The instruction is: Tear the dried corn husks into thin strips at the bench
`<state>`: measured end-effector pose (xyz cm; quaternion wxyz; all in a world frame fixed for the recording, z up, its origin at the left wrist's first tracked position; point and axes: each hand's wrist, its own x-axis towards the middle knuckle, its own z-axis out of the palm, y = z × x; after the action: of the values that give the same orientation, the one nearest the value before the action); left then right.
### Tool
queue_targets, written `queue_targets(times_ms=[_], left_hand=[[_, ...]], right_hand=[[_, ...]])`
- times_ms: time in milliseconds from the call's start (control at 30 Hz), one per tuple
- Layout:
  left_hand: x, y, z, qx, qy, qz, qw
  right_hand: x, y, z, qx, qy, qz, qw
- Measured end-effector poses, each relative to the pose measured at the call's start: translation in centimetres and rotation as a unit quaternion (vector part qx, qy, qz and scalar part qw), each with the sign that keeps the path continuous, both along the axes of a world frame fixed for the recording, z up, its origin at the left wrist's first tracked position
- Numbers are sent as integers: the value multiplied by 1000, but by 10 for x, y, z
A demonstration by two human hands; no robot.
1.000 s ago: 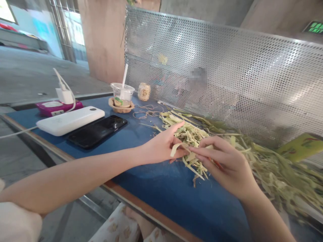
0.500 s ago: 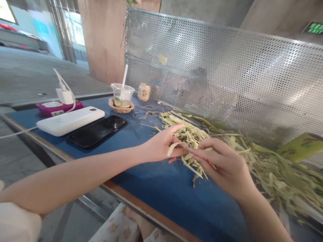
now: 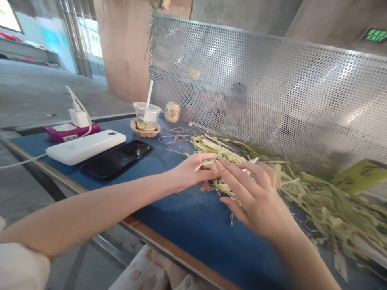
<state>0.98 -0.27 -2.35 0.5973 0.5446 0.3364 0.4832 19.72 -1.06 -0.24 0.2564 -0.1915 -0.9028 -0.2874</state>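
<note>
A silvery, perforated metal screen (image 3: pixel 266 80) is standing behind the blue, brown-edged tabletop (image 3: pixel 181 217). A loose pile of long, green leafy strips (image 3: pixel 329 205) is spreading beyond the right hand (image 3: pixel 260 193), and a paler, shredded bunch of plant strips (image 3: pixel 211 145) is lying behind and beneath both hands, its length running from far left to near right.

Right fingers: extending close together, thumb standing apart, their tips meeting the left thumb; whether they're gripping anything, I can't tell. The left hand (image 3: pixel 187 173) is coming in opposite, its fingers appearing to be pinching a narrow, pale, flat strip (image 3: pixel 204 164). That strip is sitting between left thumb and fingers, its long axis pointing roughly across towards the right fingertips, just beside them; the left hand is being the nearer one.
</note>
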Motion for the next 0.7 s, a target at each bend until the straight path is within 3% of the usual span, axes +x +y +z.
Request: queue_targets(times_ms=[167,367,700], left_hand=[[2,-1,4,-18,3,15,1000],[2,-3,6,-2,7,13,1000],[1,-1,6,18,33,13,999]], right_hand=[[3,6,-1,12,-14,-43,999],[-5,4,-6,-16,-32,-17,999],[-2,6,-9,-136,66,36,988]])
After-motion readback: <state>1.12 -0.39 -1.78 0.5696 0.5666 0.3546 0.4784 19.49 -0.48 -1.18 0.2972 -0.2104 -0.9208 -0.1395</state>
